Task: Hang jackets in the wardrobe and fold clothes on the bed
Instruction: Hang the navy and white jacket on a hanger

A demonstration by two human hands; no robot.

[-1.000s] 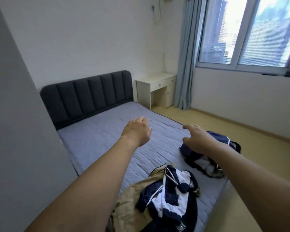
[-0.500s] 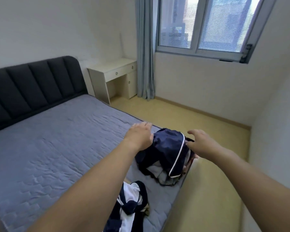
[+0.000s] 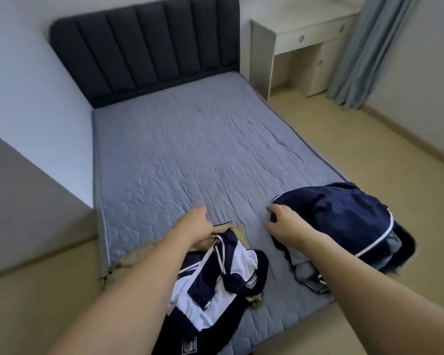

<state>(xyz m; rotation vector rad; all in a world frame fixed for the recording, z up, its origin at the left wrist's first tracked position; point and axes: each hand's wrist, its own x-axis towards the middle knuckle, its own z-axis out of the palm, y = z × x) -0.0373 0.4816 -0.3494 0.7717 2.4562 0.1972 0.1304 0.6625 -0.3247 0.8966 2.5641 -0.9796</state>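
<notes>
Evidently little was done: the navy jacket (image 3: 344, 221) lay bunched at the bed's (image 3: 190, 149) near right edge, pinched by the right hand (image 3: 283, 222). The left hand (image 3: 192, 224) hovered unclenched above the unfolded navy-white garment (image 3: 215, 278) and tan garment (image 3: 128, 260); no wardrobe showed.

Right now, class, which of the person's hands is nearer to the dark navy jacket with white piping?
Right. The right hand pinches the navy jacket at its near-left edge. The left hand is apart from it, above the tan garment.
</notes>
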